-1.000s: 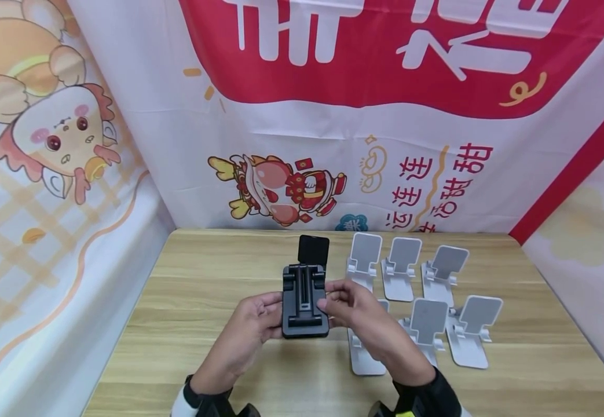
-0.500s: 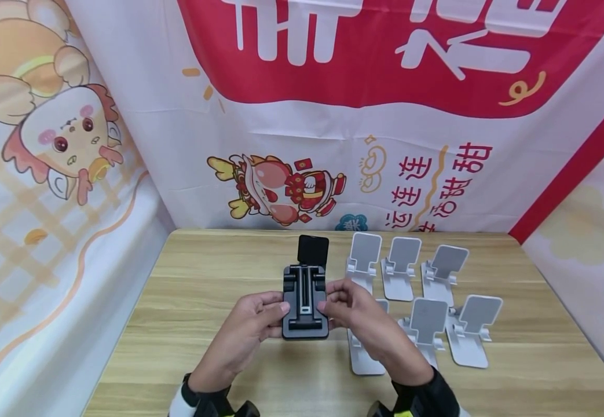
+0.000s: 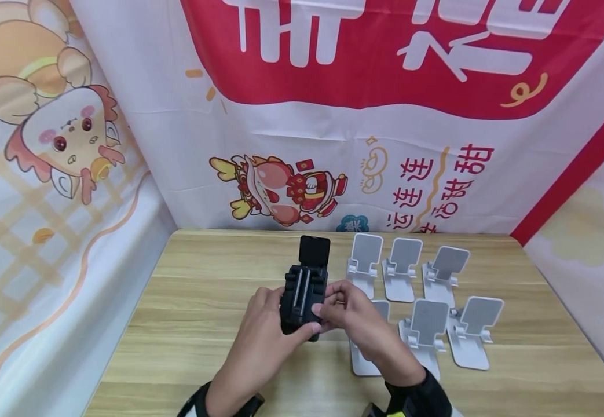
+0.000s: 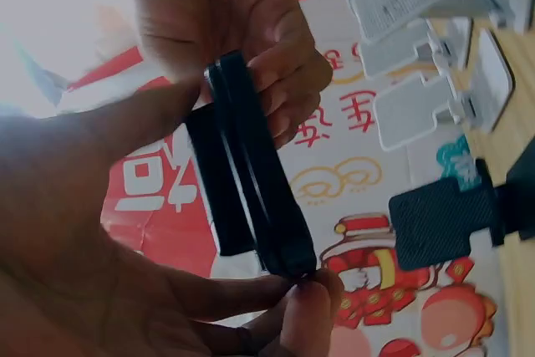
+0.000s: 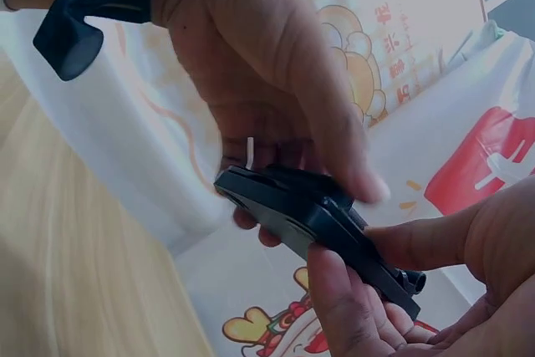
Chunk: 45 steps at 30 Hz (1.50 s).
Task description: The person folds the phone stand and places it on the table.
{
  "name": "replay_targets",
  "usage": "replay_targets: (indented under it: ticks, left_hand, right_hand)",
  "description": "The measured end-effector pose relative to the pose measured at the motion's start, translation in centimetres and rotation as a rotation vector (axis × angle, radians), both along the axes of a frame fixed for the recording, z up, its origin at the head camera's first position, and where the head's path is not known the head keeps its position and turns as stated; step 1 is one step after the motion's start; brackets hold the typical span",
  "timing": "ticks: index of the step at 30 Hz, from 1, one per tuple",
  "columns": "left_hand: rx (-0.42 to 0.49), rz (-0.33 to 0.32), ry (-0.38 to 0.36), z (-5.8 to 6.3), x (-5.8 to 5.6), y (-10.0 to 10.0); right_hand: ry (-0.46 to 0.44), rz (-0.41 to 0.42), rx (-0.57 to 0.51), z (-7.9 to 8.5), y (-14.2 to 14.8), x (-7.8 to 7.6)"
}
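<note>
A folded black phone stand (image 3: 299,298) is held up between both hands, tilted, in the head view. My left hand (image 3: 260,341) grips its left side, with the thumb across its lower end. My right hand (image 3: 351,315) pinches its right edge between thumb and fingers. The left wrist view shows the held stand (image 4: 255,173) edge-on, a flat part lying along one side. In the right wrist view its underside faces partly toward the camera. Behind it, a second black phone stand (image 3: 314,251) stands on the table with its plate raised, its base mostly hidden.
Several white phone stands (image 3: 406,260) with raised plates are set out in two rows on the right of the wooden table (image 3: 197,289). My right forearm overlaps the nearest one (image 3: 365,359). A printed cloth (image 3: 176,145) hangs along the table's back edge.
My left hand has shifted forward and inward, its thumb going from the stand's left edge to its lower end. The held stand has tilted. My right hand keeps its pinch.
</note>
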<state>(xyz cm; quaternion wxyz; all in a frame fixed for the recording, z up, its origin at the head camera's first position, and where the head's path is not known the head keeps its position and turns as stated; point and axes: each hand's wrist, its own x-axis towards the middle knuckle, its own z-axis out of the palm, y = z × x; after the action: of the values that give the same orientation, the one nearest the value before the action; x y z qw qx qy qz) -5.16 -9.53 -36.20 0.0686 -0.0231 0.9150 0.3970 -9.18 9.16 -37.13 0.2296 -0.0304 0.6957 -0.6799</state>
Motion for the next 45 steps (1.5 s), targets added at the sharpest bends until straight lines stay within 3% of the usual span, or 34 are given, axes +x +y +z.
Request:
replay_targets:
  ticks: [4,9,15,18,20,23,27,31,36,45]
  left_hand:
    - [-0.120,-0.006,0.081,-0.4,0.0,0.6]
    - [-0.135,0.013,0.185,-1.2,-0.5,0.7]
    - [-0.157,0.043,0.182,-1.5,-1.1,0.1]
    - [-0.204,0.082,0.180,-2.0,-1.6,-0.7]
    - [-0.238,0.117,0.163,-2.4,-2.1,-1.8]
    - [-0.290,0.150,0.120,-3.4,-2.6,-4.2]
    - [-0.344,0.165,0.064,-5.1,-2.9,-8.1]
    - [-0.397,0.189,0.033,-7.0,-3.1,-12.1]
    - [-0.473,0.216,-0.011,-9.0,-3.0,-15.7]
    - [-0.491,0.204,-0.085,-11.7,-2.9,-17.3]
  right_hand:
    - [0.007,-0.009,0.004,-0.1,-0.5,0.3]
    - [0.022,-0.050,0.038,-0.4,-1.3,0.6]
    - [0.034,-0.080,0.063,-0.6,-1.8,0.6]
    - [0.134,-0.092,0.151,-0.6,-1.5,0.5]
    - [0.266,-0.107,0.300,-0.5,-0.8,0.3]
    - [0.494,-0.138,0.628,-0.5,1.0,0.1]
    - [0.677,-0.142,0.914,-0.7,3.8,-0.4]
    - [0.767,-0.127,0.993,-1.2,5.8,-0.9]
    - [0.779,-0.075,1.013,-2.1,6.5,-1.1]
    - [0.782,-0.009,1.071,-3.3,6.0,-1.4]
